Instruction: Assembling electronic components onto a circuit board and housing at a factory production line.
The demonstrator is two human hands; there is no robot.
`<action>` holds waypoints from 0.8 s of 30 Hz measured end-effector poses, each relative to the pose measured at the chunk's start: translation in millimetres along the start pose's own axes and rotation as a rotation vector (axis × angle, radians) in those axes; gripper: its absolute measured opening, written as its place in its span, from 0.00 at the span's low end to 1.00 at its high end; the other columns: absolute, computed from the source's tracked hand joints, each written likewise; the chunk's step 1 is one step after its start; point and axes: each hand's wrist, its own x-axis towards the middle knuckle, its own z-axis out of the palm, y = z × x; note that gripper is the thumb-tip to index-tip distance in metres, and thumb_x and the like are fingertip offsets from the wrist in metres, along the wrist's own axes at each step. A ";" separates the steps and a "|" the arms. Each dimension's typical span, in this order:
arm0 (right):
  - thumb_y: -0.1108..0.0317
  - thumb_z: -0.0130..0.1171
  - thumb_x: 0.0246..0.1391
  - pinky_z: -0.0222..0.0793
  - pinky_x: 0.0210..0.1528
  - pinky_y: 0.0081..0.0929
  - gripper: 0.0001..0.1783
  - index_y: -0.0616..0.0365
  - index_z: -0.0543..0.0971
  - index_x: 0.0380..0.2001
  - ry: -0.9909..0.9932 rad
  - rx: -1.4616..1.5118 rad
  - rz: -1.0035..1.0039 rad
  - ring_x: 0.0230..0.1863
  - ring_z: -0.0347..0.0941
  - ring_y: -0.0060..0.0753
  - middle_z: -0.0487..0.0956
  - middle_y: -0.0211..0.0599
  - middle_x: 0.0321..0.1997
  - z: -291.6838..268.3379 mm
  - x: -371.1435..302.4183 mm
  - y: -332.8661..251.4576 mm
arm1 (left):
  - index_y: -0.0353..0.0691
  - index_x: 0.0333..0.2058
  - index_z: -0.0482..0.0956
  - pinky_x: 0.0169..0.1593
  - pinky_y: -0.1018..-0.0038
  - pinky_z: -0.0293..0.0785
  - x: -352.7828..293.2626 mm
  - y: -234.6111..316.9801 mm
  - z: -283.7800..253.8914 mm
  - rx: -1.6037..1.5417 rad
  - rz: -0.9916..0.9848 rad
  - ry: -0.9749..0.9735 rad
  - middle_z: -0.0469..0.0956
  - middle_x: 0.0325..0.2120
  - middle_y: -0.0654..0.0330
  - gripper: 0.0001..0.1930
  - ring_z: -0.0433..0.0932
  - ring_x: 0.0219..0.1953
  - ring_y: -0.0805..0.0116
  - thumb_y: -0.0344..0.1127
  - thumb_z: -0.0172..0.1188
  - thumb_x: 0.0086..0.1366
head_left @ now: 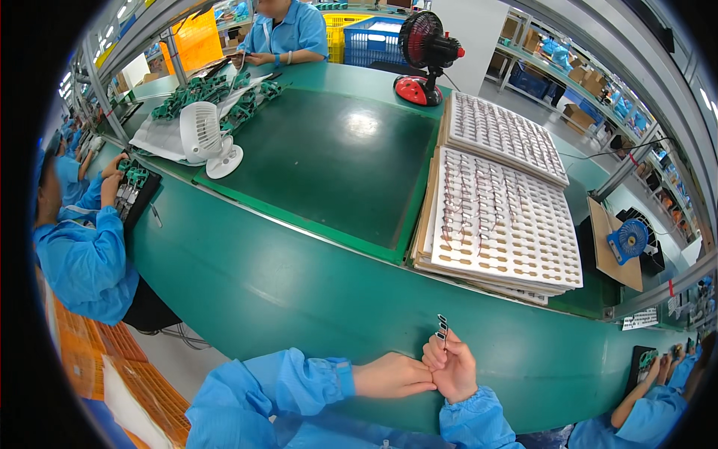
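Head view: dark-edged parts (442, 327) above right hand (455, 372), pinching them; left hand (395, 375), grip unclear.

At the table's (247, 269) near edge, the left hand's (389, 376) fingertips are hidden against the right hand (455, 368); whether they pinch anything cannot be told. The right fingers cover the lower end of the part (443, 327), whose details are too small to tell. The picture's lower edge cuts both sleeves (307, 382). Beyond the table's far edge, a co-worker's (290, 34) head is cut off by the top, the held thing unclear. Toward the right edge, the top trays (505, 217) hide most of those beneath.
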 end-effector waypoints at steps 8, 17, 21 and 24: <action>0.66 0.47 0.53 0.53 0.27 0.20 0.07 0.56 0.64 0.25 0.004 -0.005 0.018 0.23 0.56 0.23 0.61 0.28 0.20 2.2 -1.0 -2.0 | 0.37 0.29 0.75 0.35 0.63 0.74 0.2 -1.8 1.8 0.016 0.013 0.004 0.77 0.27 0.55 0.12 0.77 0.30 0.55 0.40 0.52 0.66; 0.66 0.47 0.53 0.53 0.27 0.20 0.07 0.56 0.64 0.25 0.001 -0.014 0.012 0.23 0.56 0.22 0.61 0.28 0.20 2.1 -1.0 -2.2 | 0.37 0.28 0.75 0.34 0.63 0.74 0.0 -2.0 2.6 0.024 0.010 0.008 0.77 0.27 0.55 0.12 0.77 0.30 0.55 0.40 0.52 0.66; 0.66 0.47 0.53 0.53 0.27 0.20 0.07 0.56 0.65 0.25 0.006 -0.009 0.013 0.23 0.56 0.22 0.61 0.28 0.20 3.6 -0.9 -2.3 | 0.37 0.28 0.75 0.34 0.63 0.74 0.2 -1.8 2.9 0.018 0.016 0.015 0.77 0.26 0.55 0.12 0.77 0.29 0.55 0.40 0.52 0.66; 0.65 0.46 0.55 0.49 0.24 0.19 0.06 0.54 0.63 0.28 0.002 -0.051 0.004 0.21 0.53 0.19 0.59 0.26 0.18 2.4 -0.3 -1.4 | 0.41 0.33 0.79 0.35 0.66 0.75 -0.2 -2.5 1.7 0.055 -0.001 -0.033 0.77 0.29 0.57 0.11 0.77 0.31 0.57 0.40 0.52 0.67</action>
